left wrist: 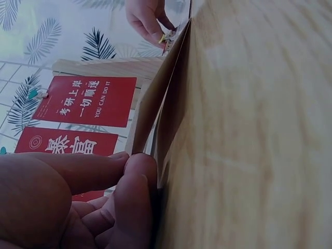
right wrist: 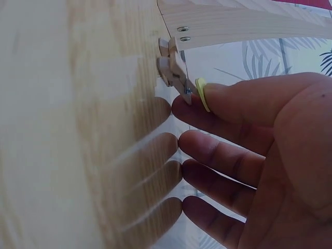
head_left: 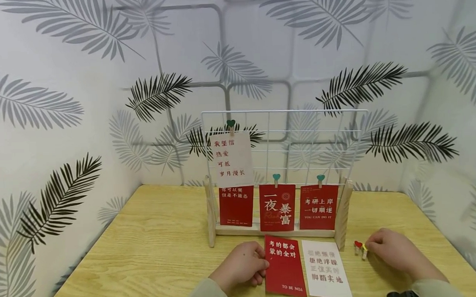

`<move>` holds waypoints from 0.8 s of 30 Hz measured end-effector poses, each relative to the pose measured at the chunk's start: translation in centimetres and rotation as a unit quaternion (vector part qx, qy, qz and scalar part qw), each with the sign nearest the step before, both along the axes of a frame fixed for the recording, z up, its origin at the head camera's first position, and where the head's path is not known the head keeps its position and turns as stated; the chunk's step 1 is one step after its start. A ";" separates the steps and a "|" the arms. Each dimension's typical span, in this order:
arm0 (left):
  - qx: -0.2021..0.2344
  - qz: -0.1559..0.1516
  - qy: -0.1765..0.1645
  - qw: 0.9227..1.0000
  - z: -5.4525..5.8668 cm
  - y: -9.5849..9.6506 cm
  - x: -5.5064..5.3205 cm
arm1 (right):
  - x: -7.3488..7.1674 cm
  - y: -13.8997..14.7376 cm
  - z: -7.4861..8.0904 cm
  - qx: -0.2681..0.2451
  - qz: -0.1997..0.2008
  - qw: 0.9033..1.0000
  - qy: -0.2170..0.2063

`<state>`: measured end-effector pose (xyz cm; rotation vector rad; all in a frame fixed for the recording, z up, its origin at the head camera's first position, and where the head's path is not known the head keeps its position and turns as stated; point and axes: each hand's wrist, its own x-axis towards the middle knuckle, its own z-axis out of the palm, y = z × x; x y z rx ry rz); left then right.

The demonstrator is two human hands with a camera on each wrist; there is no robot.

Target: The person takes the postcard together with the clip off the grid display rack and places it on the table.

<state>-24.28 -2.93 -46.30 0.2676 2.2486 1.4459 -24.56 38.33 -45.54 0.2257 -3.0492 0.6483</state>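
Note:
My left hand pinches the left edge of a red card between thumb and forefinger. In the left wrist view that card's edge is raised from the wood. On the right, my right hand pinches a small wooden clothespin with a yellow heart, thumb on the heart and forefinger beneath; its other fingertips touch the tabletop. A clothespin with a red heart lies just left of it. Beside the red card lies a white card with printed characters.
Behind the cards stands a white wire grid in a wooden base. A white card hangs there, overlapping a red one. Two more red cards hang from clothespins with teal hearts. Leaf-patterned walls enclose the wooden table.

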 end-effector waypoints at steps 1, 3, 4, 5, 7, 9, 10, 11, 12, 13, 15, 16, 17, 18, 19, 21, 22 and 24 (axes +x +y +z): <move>0.000 0.000 0.001 1.000 0.0 0.0 0.0 | 0.0 0.0 0.0 -0.001 -0.001 1.000 0.000; 0.003 -0.002 0.000 1.000 0.0 0.0 0.1 | 0.1 0.1 0.0 -0.001 -0.002 1.000 -0.001; 0.004 -0.003 -0.001 1.000 0.0 0.0 0.1 | 0.1 0.1 0.0 0.000 -0.001 1.000 -0.002; 0.005 -0.003 0.002 1.000 0.0 0.0 0.2 | 0.1 0.1 0.0 0.000 -0.001 1.000 -0.004; 0.005 0.000 0.010 1.000 -0.1 0.1 0.3 | 0.1 0.2 -0.2 -0.001 -0.003 1.000 -0.010; 0.002 0.004 0.016 1.000 -0.3 0.2 0.4 | 0.1 0.3 -0.5 -0.004 -0.005 1.000 -0.015; 0.003 0.008 0.018 1.000 -0.3 0.2 0.5 | 0.0 0.3 -0.6 -0.004 -0.007 1.000 -0.016; 0.004 0.009 0.017 1.000 -0.4 0.3 0.6 | 0.0 0.4 -0.7 -0.004 -0.010 1.000 -0.020; 0.005 0.009 0.012 1.000 -0.4 0.3 0.6 | 0.0 0.5 -0.9 -0.005 -0.014 1.000 -0.024; 0.007 0.007 0.006 1.000 -0.5 0.4 0.7 | 0.1 0.6 -1.1 -0.004 -0.015 1.000 -0.025; 0.009 0.002 -0.006 1.000 -0.6 0.5 0.9 | 0.4 0.8 -1.4 -0.006 -0.023 0.999 -0.034; 0.007 0.000 -0.009 1.000 -0.6 0.5 0.9 | 0.5 0.8 -1.5 -0.009 -0.030 0.999 -0.038; 0.005 0.000 -0.008 1.000 -0.5 0.5 0.9 | 0.5 0.8 -1.5 -0.013 -0.032 0.999 -0.039; 0.003 0.002 -0.005 1.000 -0.4 0.4 0.8 | 0.5 0.7 -1.5 -0.018 -0.034 0.999 -0.037; 0.001 0.005 -0.002 1.000 -0.3 0.3 0.7 | 0.4 0.6 -1.5 -0.020 -0.034 0.999 -0.033; 0.001 0.010 0.001 1.000 -0.1 0.2 0.5 | 0.0 0.3 -1.2 -0.027 -0.035 0.999 -0.025; 0.001 0.012 0.001 1.000 0.0 0.1 0.5 | -0.1 0.2 -1.1 -0.030 -0.033 0.999 -0.024; 0.007 0.012 -0.005 1.000 0.1 0.0 0.5 | -0.3 0.1 -0.8 -0.029 -0.029 0.999 -0.026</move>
